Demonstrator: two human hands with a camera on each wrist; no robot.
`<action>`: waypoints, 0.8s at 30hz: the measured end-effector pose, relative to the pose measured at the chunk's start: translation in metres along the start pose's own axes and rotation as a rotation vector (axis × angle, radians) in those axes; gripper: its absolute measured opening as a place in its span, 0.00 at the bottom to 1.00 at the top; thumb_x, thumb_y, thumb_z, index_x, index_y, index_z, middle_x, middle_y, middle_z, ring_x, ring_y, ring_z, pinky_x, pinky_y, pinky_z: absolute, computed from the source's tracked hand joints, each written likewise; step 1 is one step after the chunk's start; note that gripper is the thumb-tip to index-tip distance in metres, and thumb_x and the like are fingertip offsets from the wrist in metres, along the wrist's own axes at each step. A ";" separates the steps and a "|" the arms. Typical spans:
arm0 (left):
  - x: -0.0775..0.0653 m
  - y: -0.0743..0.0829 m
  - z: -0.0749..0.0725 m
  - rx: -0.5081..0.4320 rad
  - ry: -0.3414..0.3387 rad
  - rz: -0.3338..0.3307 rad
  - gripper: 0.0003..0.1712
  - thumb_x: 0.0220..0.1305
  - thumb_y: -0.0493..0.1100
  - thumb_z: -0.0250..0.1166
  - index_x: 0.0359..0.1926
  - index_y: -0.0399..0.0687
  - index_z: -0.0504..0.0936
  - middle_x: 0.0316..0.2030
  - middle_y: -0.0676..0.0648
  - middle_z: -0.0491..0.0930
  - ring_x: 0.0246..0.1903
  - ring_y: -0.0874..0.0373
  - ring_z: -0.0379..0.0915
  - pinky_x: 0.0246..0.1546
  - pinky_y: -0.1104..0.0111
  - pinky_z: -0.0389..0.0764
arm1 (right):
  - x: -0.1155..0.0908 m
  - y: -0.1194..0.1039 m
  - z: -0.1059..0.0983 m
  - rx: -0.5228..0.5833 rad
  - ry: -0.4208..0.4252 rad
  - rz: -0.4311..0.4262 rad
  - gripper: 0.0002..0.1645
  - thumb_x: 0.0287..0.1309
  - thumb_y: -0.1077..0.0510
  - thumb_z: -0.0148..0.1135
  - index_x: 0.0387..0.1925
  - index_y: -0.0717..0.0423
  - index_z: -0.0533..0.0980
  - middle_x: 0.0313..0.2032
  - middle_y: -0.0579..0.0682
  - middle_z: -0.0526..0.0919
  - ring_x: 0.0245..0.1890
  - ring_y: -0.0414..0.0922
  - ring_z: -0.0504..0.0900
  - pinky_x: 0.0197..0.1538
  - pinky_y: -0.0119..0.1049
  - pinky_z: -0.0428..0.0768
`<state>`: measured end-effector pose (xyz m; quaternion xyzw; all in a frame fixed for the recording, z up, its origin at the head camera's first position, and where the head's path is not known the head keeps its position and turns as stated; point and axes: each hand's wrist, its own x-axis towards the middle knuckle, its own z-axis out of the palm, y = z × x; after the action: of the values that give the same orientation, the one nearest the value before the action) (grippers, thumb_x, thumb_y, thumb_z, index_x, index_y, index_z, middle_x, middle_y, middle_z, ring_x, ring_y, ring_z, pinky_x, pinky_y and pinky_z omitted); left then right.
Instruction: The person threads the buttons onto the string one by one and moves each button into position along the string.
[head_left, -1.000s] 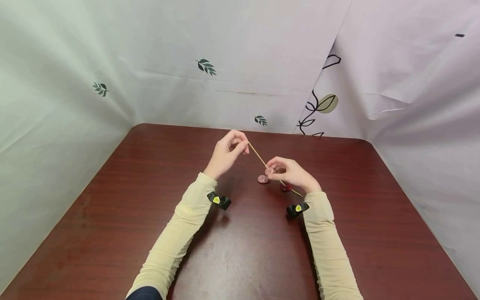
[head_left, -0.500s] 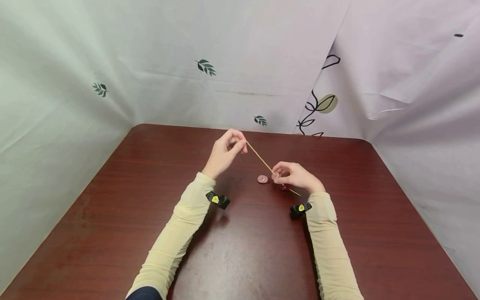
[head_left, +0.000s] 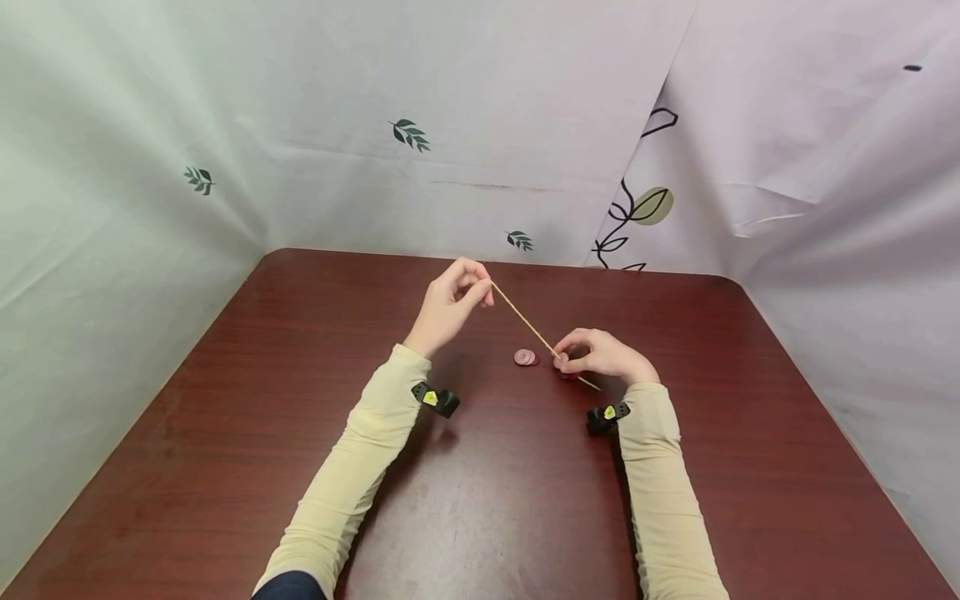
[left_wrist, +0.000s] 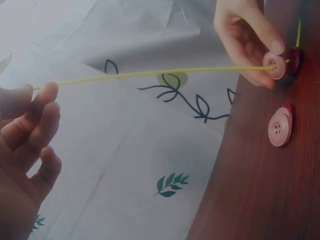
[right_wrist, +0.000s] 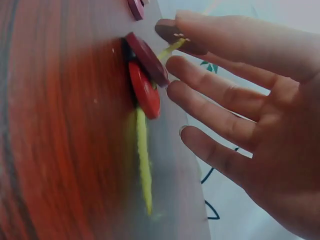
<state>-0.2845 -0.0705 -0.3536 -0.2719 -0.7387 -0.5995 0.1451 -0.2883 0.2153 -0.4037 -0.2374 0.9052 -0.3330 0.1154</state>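
Note:
My left hand [head_left: 448, 307] pinches the upper end of a yellow cord [left_wrist: 165, 75] between thumb and fingers. The cord slants tautly down to the right in the head view. Thumb and fingers of my right hand [head_left: 606, 358] pinch a pink button [left_wrist: 274, 65], which is threaded on this cord. Just beyond it, a dark red button [right_wrist: 148, 59] and a bright red button [right_wrist: 144, 91] sit against each other on the same cord, low at the table. Past them the cord's free tail lies on the tabletop.
Left of my right hand, a small overlapping pile of loose buttons [left_wrist: 280, 129] lies on the brown table [head_left: 465, 500], pink ones over a red one. White printed sheeting [head_left: 322, 167] stands behind the table and along both sides.
My right hand has slid the pink button down the cord, rightward and toward the red buttons. The left hand has shifted only slightly left, keeping hold of the cord's end.

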 end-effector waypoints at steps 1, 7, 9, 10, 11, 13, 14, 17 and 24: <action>0.000 0.000 0.000 0.001 0.000 0.000 0.05 0.69 0.39 0.58 0.39 0.40 0.74 0.25 0.38 0.80 0.31 0.45 0.75 0.30 0.74 0.71 | -0.001 0.001 0.000 -0.008 -0.004 -0.005 0.16 0.53 0.57 0.70 0.43 0.59 0.82 0.41 0.54 0.83 0.44 0.48 0.78 0.52 0.42 0.73; 0.000 -0.003 0.001 0.006 -0.008 0.000 0.05 0.69 0.39 0.58 0.39 0.40 0.73 0.25 0.39 0.80 0.30 0.50 0.75 0.30 0.73 0.71 | -0.003 0.004 -0.002 -0.008 -0.022 -0.021 0.14 0.53 0.58 0.69 0.42 0.58 0.83 0.43 0.56 0.82 0.45 0.50 0.77 0.51 0.42 0.72; 0.000 -0.003 0.002 0.007 -0.010 0.001 0.05 0.69 0.39 0.59 0.39 0.40 0.74 0.25 0.40 0.80 0.29 0.55 0.75 0.30 0.74 0.71 | -0.003 0.005 -0.003 -0.011 -0.024 -0.023 0.14 0.53 0.58 0.69 0.42 0.58 0.83 0.44 0.56 0.82 0.46 0.51 0.77 0.53 0.43 0.73; 0.000 -0.003 0.002 0.007 -0.011 0.002 0.05 0.69 0.38 0.59 0.39 0.40 0.74 0.25 0.40 0.80 0.28 0.57 0.75 0.31 0.74 0.72 | -0.003 0.005 -0.003 -0.017 -0.025 -0.027 0.14 0.53 0.58 0.69 0.43 0.58 0.83 0.45 0.56 0.82 0.47 0.51 0.77 0.53 0.44 0.73; 0.000 -0.003 0.002 0.008 -0.011 0.003 0.04 0.69 0.38 0.59 0.39 0.40 0.74 0.25 0.41 0.80 0.28 0.58 0.75 0.31 0.73 0.72 | -0.003 0.005 -0.003 -0.025 -0.025 -0.031 0.14 0.53 0.58 0.69 0.43 0.58 0.83 0.45 0.56 0.83 0.48 0.52 0.78 0.54 0.45 0.73; 0.000 -0.002 0.002 0.009 -0.015 0.002 0.04 0.68 0.38 0.58 0.39 0.40 0.74 0.25 0.42 0.80 0.28 0.58 0.75 0.32 0.72 0.74 | -0.003 0.005 -0.003 -0.046 -0.023 -0.040 0.14 0.53 0.59 0.69 0.43 0.58 0.83 0.46 0.57 0.83 0.49 0.53 0.78 0.55 0.47 0.74; 0.000 -0.002 0.003 0.007 -0.018 0.002 0.04 0.68 0.37 0.58 0.39 0.39 0.73 0.25 0.43 0.80 0.29 0.56 0.76 0.32 0.71 0.75 | -0.003 0.004 -0.004 -0.054 -0.021 -0.042 0.15 0.53 0.59 0.68 0.43 0.58 0.83 0.46 0.57 0.83 0.49 0.53 0.78 0.56 0.48 0.74; 0.000 -0.001 0.004 0.004 -0.035 -0.008 0.04 0.68 0.36 0.58 0.40 0.38 0.73 0.25 0.43 0.80 0.30 0.48 0.76 0.34 0.67 0.77 | -0.005 0.002 -0.005 -0.062 -0.008 -0.041 0.15 0.54 0.60 0.67 0.44 0.59 0.82 0.47 0.57 0.83 0.51 0.54 0.78 0.57 0.49 0.73; -0.002 0.000 0.006 0.011 -0.050 -0.019 0.04 0.67 0.36 0.60 0.40 0.40 0.74 0.26 0.40 0.80 0.32 0.38 0.76 0.33 0.73 0.74 | -0.007 -0.011 -0.009 -0.009 0.103 -0.026 0.15 0.59 0.59 0.63 0.48 0.58 0.80 0.47 0.55 0.84 0.50 0.51 0.79 0.55 0.46 0.74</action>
<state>-0.2825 -0.0649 -0.3563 -0.2791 -0.7479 -0.5896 0.1226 -0.2819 0.2161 -0.3892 -0.2321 0.9083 -0.3423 0.0632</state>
